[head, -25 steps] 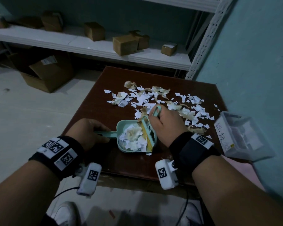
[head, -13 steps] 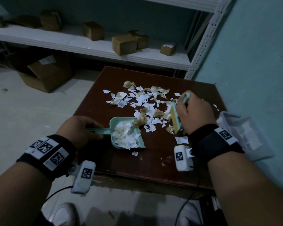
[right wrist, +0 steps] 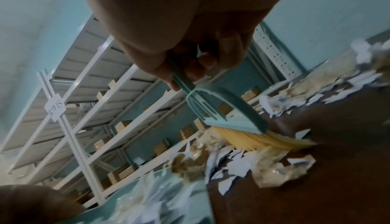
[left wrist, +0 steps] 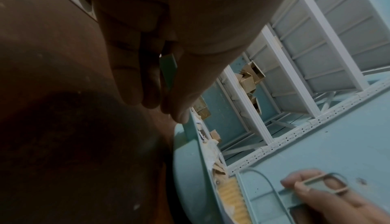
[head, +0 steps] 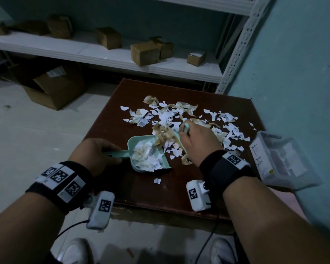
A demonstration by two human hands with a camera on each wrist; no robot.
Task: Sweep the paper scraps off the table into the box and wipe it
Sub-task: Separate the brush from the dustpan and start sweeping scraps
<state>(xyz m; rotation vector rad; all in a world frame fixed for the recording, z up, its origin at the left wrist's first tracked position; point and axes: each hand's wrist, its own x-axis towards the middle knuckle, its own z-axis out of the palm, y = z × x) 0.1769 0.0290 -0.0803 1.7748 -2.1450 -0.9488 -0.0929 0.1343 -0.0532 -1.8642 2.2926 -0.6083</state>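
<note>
White and tan paper scraps [head: 181, 116] litter the middle and far right of the dark brown table [head: 126, 189]. My left hand [head: 97, 151] grips the handle of a mint-green dustpan [head: 135, 143] that lies flat on the table, half full of scraps. My right hand [head: 195, 143] holds a small green brush [right wrist: 230, 111] with yellow bristles [right wrist: 259, 141]. The bristles touch the table just right of the pan's mouth, against a heap of scraps [right wrist: 230, 161]. In the left wrist view the pan's wall [left wrist: 187, 169] and the brush [left wrist: 261, 199] show below my fingers [left wrist: 135, 71].
A clear plastic box [head: 282, 162] sits at the table's right edge beside the teal wall. One loose scrap [head: 157, 180] lies near the front edge. White shelving [head: 122, 58] with cardboard boxes stands behind the table; a large carton [head: 55, 88] sits on the floor at left.
My right hand swung the brush out to the right, then back leftward, pushing a heap of scraps up to the pan's mouth. The pan shifted slightly left and farther from the front edge.
</note>
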